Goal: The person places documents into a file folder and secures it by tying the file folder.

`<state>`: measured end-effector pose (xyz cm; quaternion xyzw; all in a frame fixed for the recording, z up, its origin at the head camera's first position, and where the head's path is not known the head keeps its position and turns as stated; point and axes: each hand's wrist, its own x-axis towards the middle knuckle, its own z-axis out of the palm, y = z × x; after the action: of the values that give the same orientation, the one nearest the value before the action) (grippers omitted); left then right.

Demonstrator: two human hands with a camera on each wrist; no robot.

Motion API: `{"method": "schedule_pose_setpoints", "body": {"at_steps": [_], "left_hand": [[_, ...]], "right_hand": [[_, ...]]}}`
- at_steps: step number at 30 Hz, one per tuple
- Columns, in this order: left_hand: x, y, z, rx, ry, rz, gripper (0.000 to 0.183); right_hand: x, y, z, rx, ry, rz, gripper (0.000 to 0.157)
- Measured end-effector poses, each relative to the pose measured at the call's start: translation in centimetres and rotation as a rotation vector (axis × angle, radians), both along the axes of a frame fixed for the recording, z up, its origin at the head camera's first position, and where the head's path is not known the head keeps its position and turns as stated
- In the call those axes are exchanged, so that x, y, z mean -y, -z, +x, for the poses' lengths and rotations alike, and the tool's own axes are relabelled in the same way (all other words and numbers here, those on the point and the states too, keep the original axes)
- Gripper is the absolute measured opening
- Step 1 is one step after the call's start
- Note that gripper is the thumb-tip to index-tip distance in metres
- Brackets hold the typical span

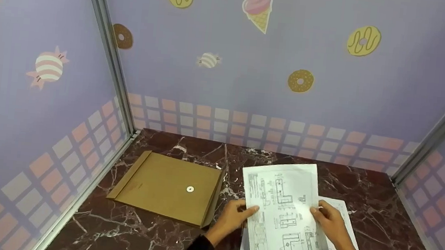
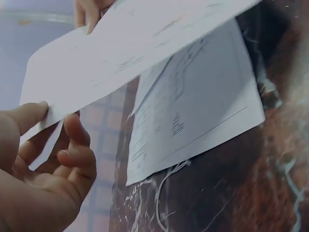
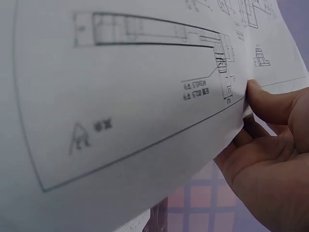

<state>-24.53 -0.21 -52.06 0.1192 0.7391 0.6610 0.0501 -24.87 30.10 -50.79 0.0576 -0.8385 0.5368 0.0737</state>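
Observation:
A sheet of paper point(image 1: 268, 223) printed with technical drawings is held up over the table between both hands. My left hand point(image 1: 234, 216) pinches its left edge, thumb on the printed face and fingers behind. At the opposite edge my right hand point(image 1: 331, 221) grips it the same way; in the right wrist view the thumb point(image 3: 270, 104) presses on the border of the drawing. Below the raised sheet, more printed paper point(image 2: 207, 101) lies on the table, partly hidden by it. Left of the hands rests a brown document envelope point(image 1: 167, 185) with a white round button.
The dark red marbled tabletop point(image 1: 102, 232) is bounded by lilac walls with printed sweets and a tiled band. Metal posts point(image 1: 111, 49) stand at the corners. A thin white string point(image 2: 161, 198) lies beside the lower paper.

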Motion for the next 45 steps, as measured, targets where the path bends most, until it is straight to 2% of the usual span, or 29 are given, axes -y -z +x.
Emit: {"method": "schedule_pose_setpoints", "body": {"at_steps": [5, 7, 10, 12, 16, 19, 22, 24, 27, 30, 32, 39, 43, 45], "left_hand": [[1.8, -0.7, -0.4, 0.093, 0.047, 0.109, 0.032], [2.5, -0.9, -0.5, 0.080, 0.066, 0.119, 0.035], [3.7, -1.0, -0.5, 0.036, 0.066, 0.129, 0.039], [4.5, -1.1, -0.5, 0.014, 0.038, 0.159, 0.037], [5.7, -0.9, -0.5, 0.013, -0.081, 0.295, 0.033], [6.2, -0.9, -0.5, -0.005, -0.181, 0.391, 0.032], [6.2, -0.9, -0.5, -0.034, -0.251, 0.455, 0.028], [6.0, -0.9, -0.4, -0.052, -0.265, 0.505, 0.027], [5.8, -0.9, -0.1, -0.074, -0.259, 0.532, 0.027], [5.8, -1.0, 0.0, -0.081, -0.250, 0.510, 0.029], [6.0, -1.0, -0.1, -0.080, -0.267, 0.484, 0.029], [7.2, -0.4, -0.5, -0.089, -0.411, 0.385, 0.026], [7.8, 0.0, -0.4, -0.126, -0.452, 0.258, 0.027], [8.0, 0.2, -0.2, -0.156, -0.475, 0.156, 0.030]], "right_hand": [[0.5, -0.3, -0.2, -0.040, -0.132, -0.015, 0.014], [0.5, -0.4, -0.4, -0.012, -0.181, -0.023, 0.018], [0.3, -0.5, -0.4, 0.089, -0.241, -0.036, 0.027], [0.0, -0.5, -0.2, 0.189, -0.263, -0.062, 0.033], [-0.3, -0.4, 0.4, 0.323, -0.254, -0.157, 0.045], [0.2, -0.4, 0.5, 0.348, -0.197, -0.268, 0.050], [1.1, -0.3, 0.4, 0.346, -0.184, -0.313, 0.049], [1.8, -0.3, 0.4, 0.342, -0.204, -0.293, 0.050], [2.6, -0.2, 0.5, 0.327, -0.230, -0.267, 0.053], [3.1, -0.5, 0.4, 0.302, -0.208, -0.275, 0.055], [3.2, -0.7, 0.4, 0.277, -0.177, -0.294, 0.053], [2.9, -1.4, 0.3, 0.177, -0.016, -0.342, 0.036], [2.5, -1.5, 0.3, 0.149, 0.031, -0.373, 0.034], [2.2, -1.6, 0.3, 0.135, 0.048, -0.398, 0.033]]}}
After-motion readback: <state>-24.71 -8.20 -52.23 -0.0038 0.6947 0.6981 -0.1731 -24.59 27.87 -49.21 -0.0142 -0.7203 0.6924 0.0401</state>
